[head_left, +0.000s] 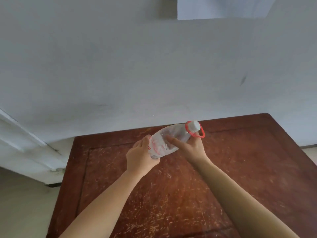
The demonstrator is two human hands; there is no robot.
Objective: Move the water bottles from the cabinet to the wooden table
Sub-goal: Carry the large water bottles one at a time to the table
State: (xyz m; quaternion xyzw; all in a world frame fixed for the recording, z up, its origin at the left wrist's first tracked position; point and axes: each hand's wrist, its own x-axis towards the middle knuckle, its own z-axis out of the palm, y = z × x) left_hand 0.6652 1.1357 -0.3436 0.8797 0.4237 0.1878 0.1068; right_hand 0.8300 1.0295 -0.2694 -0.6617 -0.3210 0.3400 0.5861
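hands [139, 158] [193, 148] around tilted bottle [178, 133]

The bottle [173, 137] lies tilted over the table [240, 169], seemingly off it.

Soft, even light filled the scene, and shadows were faint. The scratched reddish-brown wooden table [240, 169] showed a mild sheen at its centre. The clear plastic bottle [169, 140] looked slightly motion-blurred, and wide-angle distortion splayed the table's edges.

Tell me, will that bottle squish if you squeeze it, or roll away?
Probably squishy: the water bottle is thin clear plastic and looks crumpled. Laid sideways on the wooden table, its round body might roll.
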